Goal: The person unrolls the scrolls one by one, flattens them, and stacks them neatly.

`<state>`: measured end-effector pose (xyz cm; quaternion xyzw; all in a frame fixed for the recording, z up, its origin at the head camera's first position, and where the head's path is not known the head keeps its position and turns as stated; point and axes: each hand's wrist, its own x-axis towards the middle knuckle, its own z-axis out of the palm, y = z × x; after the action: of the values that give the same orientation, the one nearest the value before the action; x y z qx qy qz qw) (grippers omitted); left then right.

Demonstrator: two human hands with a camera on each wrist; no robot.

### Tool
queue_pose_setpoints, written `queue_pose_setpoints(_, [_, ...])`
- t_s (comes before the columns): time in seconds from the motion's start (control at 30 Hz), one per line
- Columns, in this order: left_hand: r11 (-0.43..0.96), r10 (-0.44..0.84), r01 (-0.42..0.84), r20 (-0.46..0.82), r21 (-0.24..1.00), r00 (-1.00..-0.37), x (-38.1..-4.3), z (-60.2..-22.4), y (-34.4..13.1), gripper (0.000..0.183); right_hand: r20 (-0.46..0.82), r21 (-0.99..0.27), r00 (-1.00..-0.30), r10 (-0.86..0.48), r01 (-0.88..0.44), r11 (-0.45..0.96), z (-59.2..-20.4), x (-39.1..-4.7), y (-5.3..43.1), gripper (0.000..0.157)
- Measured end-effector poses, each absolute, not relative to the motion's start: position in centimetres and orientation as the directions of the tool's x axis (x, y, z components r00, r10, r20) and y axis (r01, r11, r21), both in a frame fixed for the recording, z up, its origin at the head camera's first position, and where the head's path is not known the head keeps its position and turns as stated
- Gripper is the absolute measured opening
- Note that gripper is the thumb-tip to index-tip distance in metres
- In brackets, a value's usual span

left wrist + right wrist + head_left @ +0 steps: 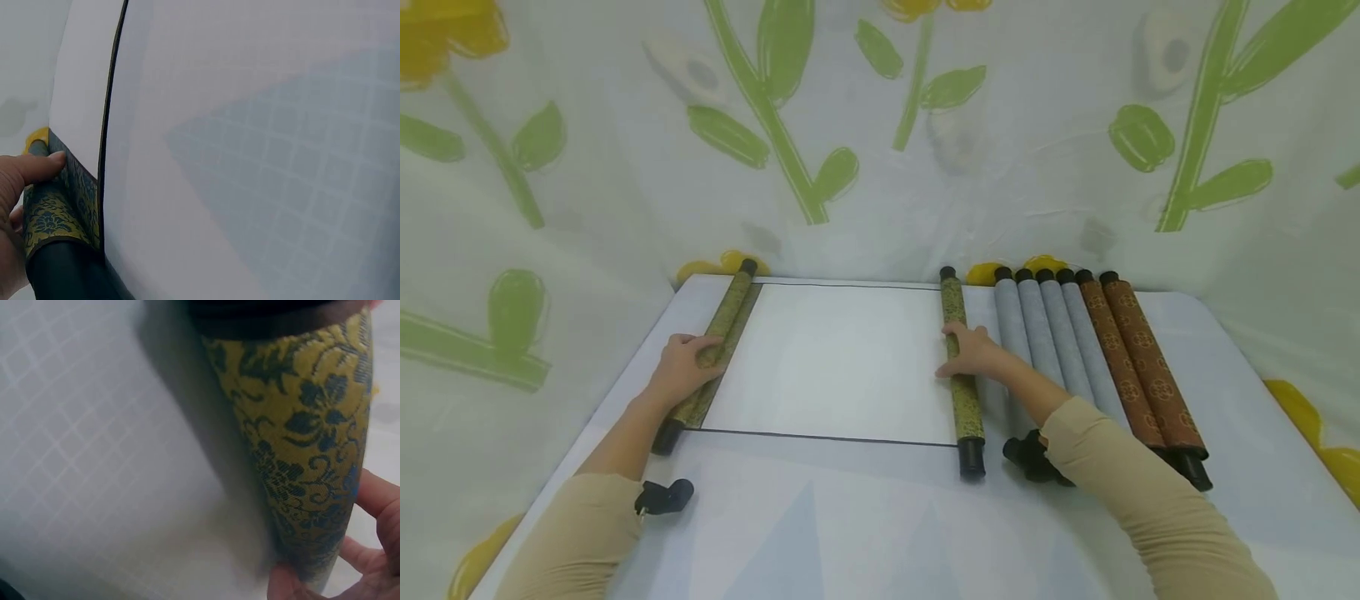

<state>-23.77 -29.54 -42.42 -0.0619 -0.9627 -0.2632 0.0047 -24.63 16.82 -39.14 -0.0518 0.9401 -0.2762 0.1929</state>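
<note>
A hanging scroll lies partly unrolled on the table, its blank white paper (835, 358) spread between two green-gold patterned rolls with black end knobs. My left hand (688, 367) grips the left roll (730, 308) around its middle; up close in the left wrist view, the thumb lies over the floral brocade (53, 219). Across the paper, my right hand (976, 352) holds the right roll (967, 408), thumb on its near side and fingers over the far side. The right wrist view shows that roll's yellow and dark flower pattern (306, 425) with fingertips at its edge.
Right of the scroll, several rolled scrolls lie side by side: grey ones (1048, 333) and two brown ones (1150, 367) with black knobs. My right forearm crosses over the grey ones. A white curtain with printed green leaves (880, 208) hangs behind the table (820, 517).
</note>
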Motion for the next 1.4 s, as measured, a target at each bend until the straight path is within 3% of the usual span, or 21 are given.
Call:
queue_pose_setpoints(0.33, [0.847,0.111,0.12,0.048,0.518,-0.993,-24.0,-42.5,-29.9,0.049,-0.299,-0.525,-0.936,-0.186,-0.002,0.851,-39.5,-24.8,17.7,0.08])
queue_pose_setpoints(0.67, [0.846,0.101,0.087,0.002,0.527,-0.995,-24.1,-41.9,-30.1,0.049,-0.37,-0.541,-0.913,-0.173,0.06,0.839,-39.1,-24.9,18.0,0.074])
queue_pose_setpoints(1.0, [0.85,0.101,0.092,0.01,0.519,-0.995,-24.1,-41.9,-30.8,0.049,-0.313,-0.502,-0.933,-0.178,0.003,0.865,-39.6,-24.9,17.2,0.088])
queue_pose_setpoints(1.4, [0.856,0.096,0.089,0.013,0.509,-0.995,-24.1,-41.9,-32.1,0.048,-0.317,-0.527,-0.938,-0.138,0.053,0.848,-40.0,-25.4,16.5,0.086])
